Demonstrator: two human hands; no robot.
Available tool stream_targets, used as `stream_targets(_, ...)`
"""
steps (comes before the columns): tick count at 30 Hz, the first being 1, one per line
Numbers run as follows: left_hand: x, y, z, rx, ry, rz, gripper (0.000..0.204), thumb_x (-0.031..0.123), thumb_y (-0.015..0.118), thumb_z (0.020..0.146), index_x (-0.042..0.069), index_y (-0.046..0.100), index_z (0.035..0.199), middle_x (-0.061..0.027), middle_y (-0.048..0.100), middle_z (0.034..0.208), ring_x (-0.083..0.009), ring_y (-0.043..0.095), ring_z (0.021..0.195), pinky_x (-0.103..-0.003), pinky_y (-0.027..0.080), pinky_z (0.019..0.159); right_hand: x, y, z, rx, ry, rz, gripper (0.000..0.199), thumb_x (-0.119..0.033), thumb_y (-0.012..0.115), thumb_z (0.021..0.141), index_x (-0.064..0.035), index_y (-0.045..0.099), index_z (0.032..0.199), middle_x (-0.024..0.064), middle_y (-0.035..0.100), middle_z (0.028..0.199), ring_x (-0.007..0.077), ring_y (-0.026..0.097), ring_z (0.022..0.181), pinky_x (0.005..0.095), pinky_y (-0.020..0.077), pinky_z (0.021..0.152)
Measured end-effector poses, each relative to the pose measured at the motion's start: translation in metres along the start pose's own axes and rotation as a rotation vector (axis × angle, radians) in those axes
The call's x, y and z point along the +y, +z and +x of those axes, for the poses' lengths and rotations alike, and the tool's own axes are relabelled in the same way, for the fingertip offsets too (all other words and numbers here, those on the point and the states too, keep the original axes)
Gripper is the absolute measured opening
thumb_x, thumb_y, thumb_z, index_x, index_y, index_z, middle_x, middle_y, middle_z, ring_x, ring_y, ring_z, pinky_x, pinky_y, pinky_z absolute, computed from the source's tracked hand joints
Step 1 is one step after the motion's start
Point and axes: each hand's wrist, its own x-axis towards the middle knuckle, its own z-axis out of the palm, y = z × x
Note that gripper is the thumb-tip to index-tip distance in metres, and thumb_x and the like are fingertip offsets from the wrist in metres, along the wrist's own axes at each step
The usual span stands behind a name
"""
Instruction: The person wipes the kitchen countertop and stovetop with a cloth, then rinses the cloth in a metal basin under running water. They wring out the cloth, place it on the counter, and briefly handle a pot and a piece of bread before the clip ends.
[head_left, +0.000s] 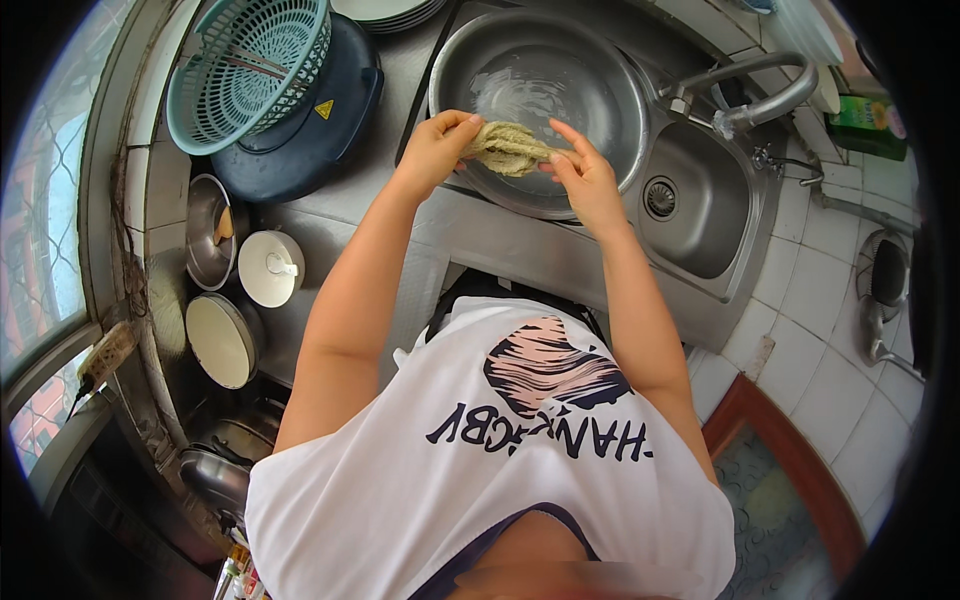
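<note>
A bunched, yellow-green cloth point(508, 148) is stretched between my two hands, above the near side of a large round steel basin point(450, 65). My left hand point(438, 152) is closed around its left end. At the right, my right hand point(590, 178) pinches the narrower end between thumb and fingers, with the index finger raised. Shallow water point(530, 90) shows in the basin below. Part of the basin's near rim is hidden behind the cloth and hands.
Right of the basin are a sink point(705, 205) and a curved faucet point(765, 105). A teal plastic basket point(205, 110) rests on a dark blue appliance point(340, 135) at the left. Nearer stand a steel bowl point(205, 262), a white bowl point(262, 285) and a cream bowl point(220, 340).
</note>
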Motion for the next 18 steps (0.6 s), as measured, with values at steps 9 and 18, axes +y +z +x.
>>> stream_targets(9, 0.002, 0.029, -0.007, -0.325, 0.057, 0.324, 0.06, 0.037, 0.068, 0.078, 0.003, 0.048, 0.123, -0.0144, 0.052, 0.108, -0.0206, 0.057, 0.089, -0.03, 0.047, 0.075, -0.012, -0.02, -0.019, 0.316, -0.117, -0.203, 0.019, -0.012, 0.05, 0.091, -0.0039, 0.063, 0.102, 0.0063, 0.067, 0.088, 0.0138, 0.065, 0.082, 0.0253, 0.049, 0.074)
stream_targets(18, 0.019, 0.103, -0.04, -0.263, 0.227, 0.236, 0.039, 0.025, 0.059, 0.088, 0.001, 0.051, 0.117, -0.0049, 0.058, 0.094, -0.0103, 0.053, 0.085, -0.024, 0.042, 0.078, -0.005, -0.067, -0.062, 0.28, -0.046, 0.424, 0.035, -0.022, 0.052, 0.093, -0.0023, 0.048, 0.121, 0.0066, 0.056, 0.112, 0.0147, 0.054, 0.1, 0.0292, 0.0433, 0.089)
